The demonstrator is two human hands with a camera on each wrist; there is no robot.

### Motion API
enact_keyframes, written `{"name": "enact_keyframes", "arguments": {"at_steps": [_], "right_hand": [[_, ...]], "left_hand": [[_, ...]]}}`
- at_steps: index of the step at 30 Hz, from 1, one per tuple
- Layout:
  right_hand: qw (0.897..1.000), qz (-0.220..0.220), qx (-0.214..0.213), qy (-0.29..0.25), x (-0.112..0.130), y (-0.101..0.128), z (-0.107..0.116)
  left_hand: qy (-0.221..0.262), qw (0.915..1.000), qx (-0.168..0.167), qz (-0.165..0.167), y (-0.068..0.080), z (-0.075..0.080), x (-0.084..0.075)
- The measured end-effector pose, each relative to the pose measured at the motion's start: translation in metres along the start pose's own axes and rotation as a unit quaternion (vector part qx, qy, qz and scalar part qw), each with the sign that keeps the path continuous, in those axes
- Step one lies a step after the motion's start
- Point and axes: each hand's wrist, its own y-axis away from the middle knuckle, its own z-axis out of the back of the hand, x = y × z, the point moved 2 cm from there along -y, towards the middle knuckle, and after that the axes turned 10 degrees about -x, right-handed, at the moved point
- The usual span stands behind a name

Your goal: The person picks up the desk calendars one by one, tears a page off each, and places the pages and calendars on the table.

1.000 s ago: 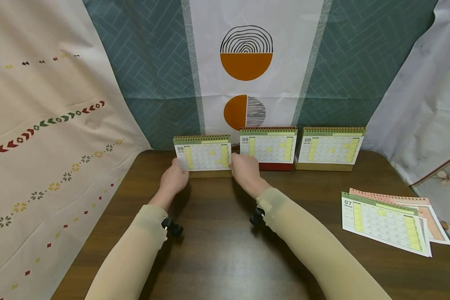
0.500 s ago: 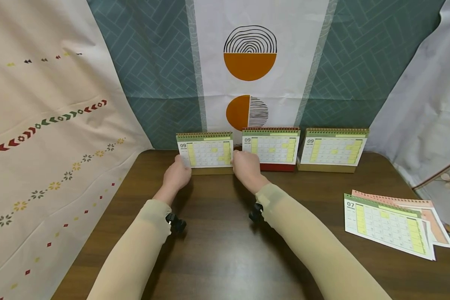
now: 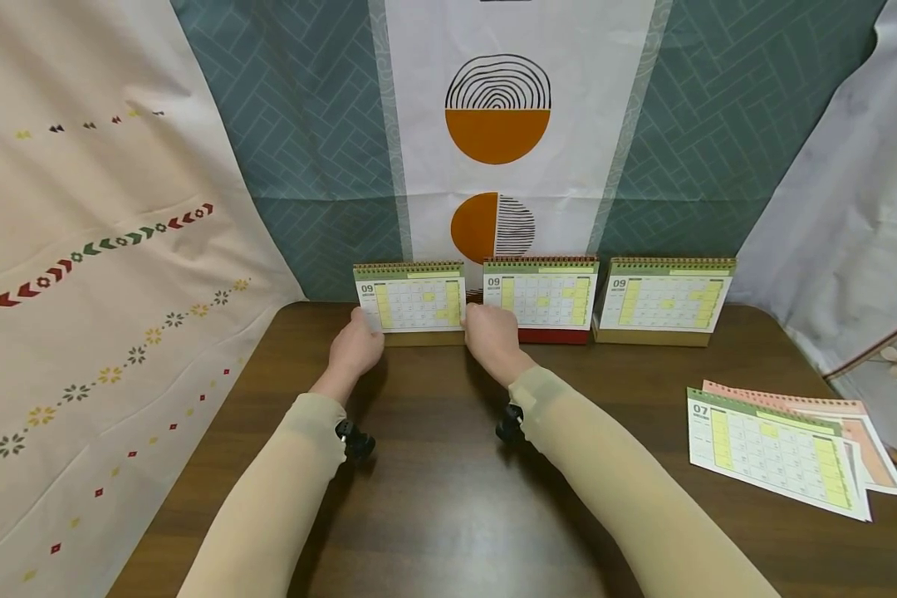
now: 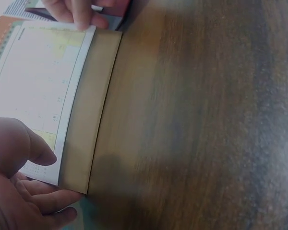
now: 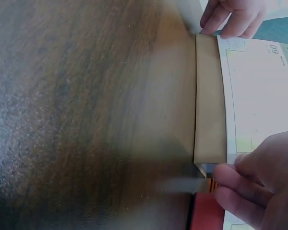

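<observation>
A desk calendar (image 3: 419,303) with a green header, the number 09 and a tan base stands at the left end of a row at the table's back. My left hand (image 3: 355,345) grips its left edge; in the left wrist view the thumb (image 4: 41,151) lies on the front page, with fingers behind the base. At the opposite edge my right hand (image 3: 493,336) pinches the lower corner, the thumb tip against the page edge in the right wrist view. A second calendar (image 3: 541,299) with a red base stands just right of that hand, which hides its lower left corner.
A third calendar (image 3: 665,299) with a tan base ends the row on the right. Loose calendar sheets (image 3: 770,448), the top one marked 07, lie on the brown table (image 3: 433,498) at the right. Patterned curtains (image 3: 321,149) hang close behind the row.
The left calendar has slid slightly back toward the curtain with both hands on it, so its base sits nearer the line of the others. The head view has shifted a little.
</observation>
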Motion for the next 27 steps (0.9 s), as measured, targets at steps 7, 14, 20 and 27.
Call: {"name": "enact_keyframes", "arguments": {"at_steps": [7,14,20,27], "right_hand": [[1.000,-0.006,0.000,0.005,0.002,-0.002,-0.002],[1.000,-0.009,-0.001,0.016,0.004,-0.001,-0.004],[0.999,-0.039,0.000,0.030,0.001,0.002,-0.007],[0.998,-0.047,-0.015,0.024,0.000,0.008,-0.003]], "left_hand": [[0.008,0.9999,-0.001,0.008,-0.014,-0.007,0.009],[0.005,1.0000,0.001,-0.002,-0.032,-0.025,0.027],[0.023,0.9994,0.023,-0.010,-0.017,-0.017,0.012],[0.026,0.9995,0.009,-0.016,0.005,0.004,0.004]]}}
